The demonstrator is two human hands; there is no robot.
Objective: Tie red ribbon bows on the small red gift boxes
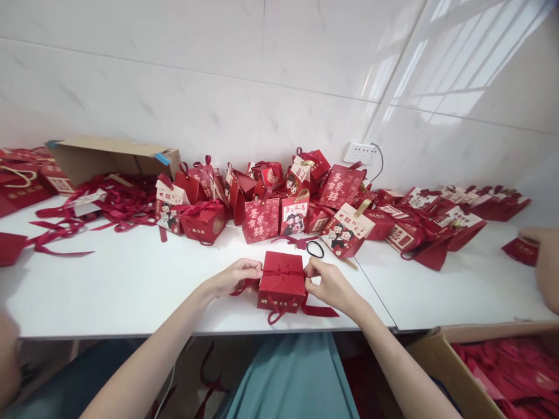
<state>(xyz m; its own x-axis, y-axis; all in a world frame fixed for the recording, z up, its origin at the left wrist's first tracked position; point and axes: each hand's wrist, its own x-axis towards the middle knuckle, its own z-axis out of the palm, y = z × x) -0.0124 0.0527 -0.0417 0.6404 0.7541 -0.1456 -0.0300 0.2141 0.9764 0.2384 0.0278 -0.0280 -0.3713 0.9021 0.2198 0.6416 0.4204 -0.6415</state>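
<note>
A small red gift box [282, 282] with a red ribbon tied across its top stands near the front edge of the white table [131, 285]. My left hand [233, 276] pinches the ribbon at the box's left side, fingers closed. My right hand [329, 282] pinches the ribbon at the right side, fingers closed too. Loose ribbon ends [318, 311] trail from under the box toward me.
Several finished red gift boxes [262, 218] crowd the back of the table by the tiled wall. Loose red ribbons [117, 201] and an open cardboard carton [109, 154] lie at the left. A black hair band [315, 249] lies behind the box. Another person's hand [545, 262] reaches in at right, above a carton [502, 372] of red flat boxes.
</note>
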